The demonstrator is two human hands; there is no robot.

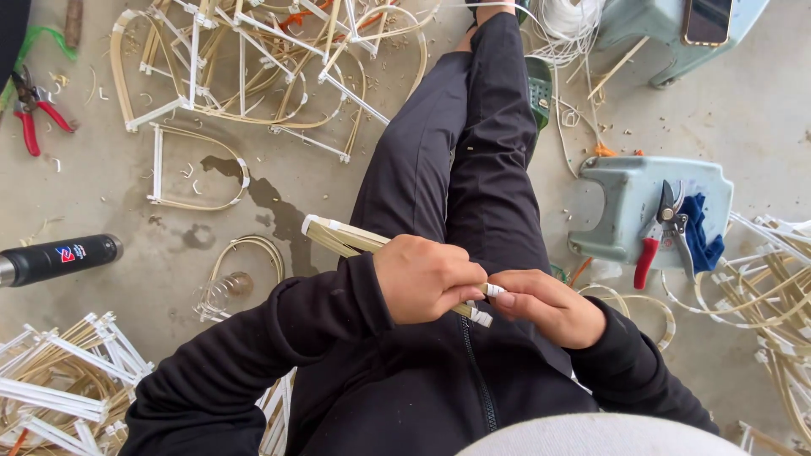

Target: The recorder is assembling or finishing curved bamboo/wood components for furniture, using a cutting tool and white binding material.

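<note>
A black flask is lying at the floor's left edge, red-handled pliers above it. Red-handled pruning shears and a blue cloth are resting on a grey-green plastic stool. A phone is sitting on another stool at the upper right corner.

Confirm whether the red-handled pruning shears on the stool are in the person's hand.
No: the pruning shears lie untouched on the stool.

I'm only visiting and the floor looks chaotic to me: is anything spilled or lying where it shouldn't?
Yes: a dark wet stain runs across the concrete floor, and a clear bottle lies tipped on its side close below it. Bamboo frames are heaped loosely. Both the left hand and right hand grip a bamboo bundle.
</note>
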